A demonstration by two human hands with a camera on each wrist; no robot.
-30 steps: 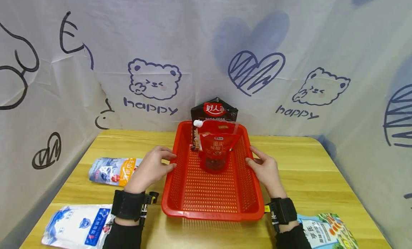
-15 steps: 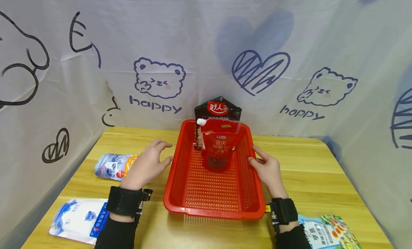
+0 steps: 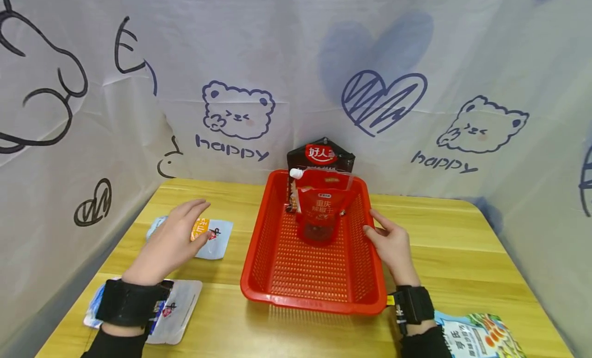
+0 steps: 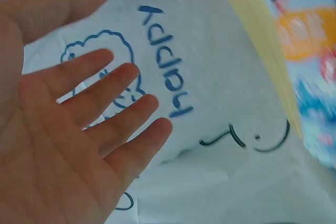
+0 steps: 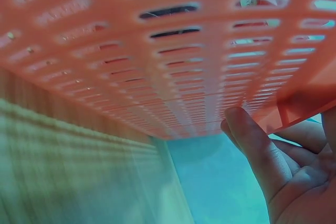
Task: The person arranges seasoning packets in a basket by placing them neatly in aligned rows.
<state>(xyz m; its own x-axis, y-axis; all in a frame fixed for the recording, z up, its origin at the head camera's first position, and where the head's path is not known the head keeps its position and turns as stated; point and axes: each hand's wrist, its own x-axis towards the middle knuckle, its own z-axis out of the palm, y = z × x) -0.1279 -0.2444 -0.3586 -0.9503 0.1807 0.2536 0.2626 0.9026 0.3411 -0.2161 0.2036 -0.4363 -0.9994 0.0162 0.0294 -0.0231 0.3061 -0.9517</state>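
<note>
My left hand [image 3: 168, 240] is off the basket, its fingers loosely spread with nothing in them. In the head view it overlaps a blue-and-orange pouch [image 3: 219, 240] lying on the table; the left wrist view shows the bare palm [image 4: 63, 145] with that pouch [image 4: 310, 77] at the right. My right hand [image 3: 392, 245] holds the right rim of a red plastic basket [image 3: 314, 302]. Its thumb [image 5: 257, 150] lies along the basket's slotted outer wall [image 5: 173, 66]. Inside, toward the back, stand a red pouch [image 3: 321, 214], a spouted red pouch [image 3: 330, 179] and a black pouch [image 3: 339, 160].
A white-and-blue pouch [image 3: 178, 312] lies at the front left, partly under my left wrist. At the front right lies a light blue pouch [image 3: 481, 335] with a food picture. A white cloth [image 3: 296, 55] with drawings hangs behind the wooden table [image 3: 439, 245].
My left hand has let go of the basket's left rim and moved left, over the blue-and-orange pouch. My right hand stays at the right rim. The view has shifted slightly left.
</note>
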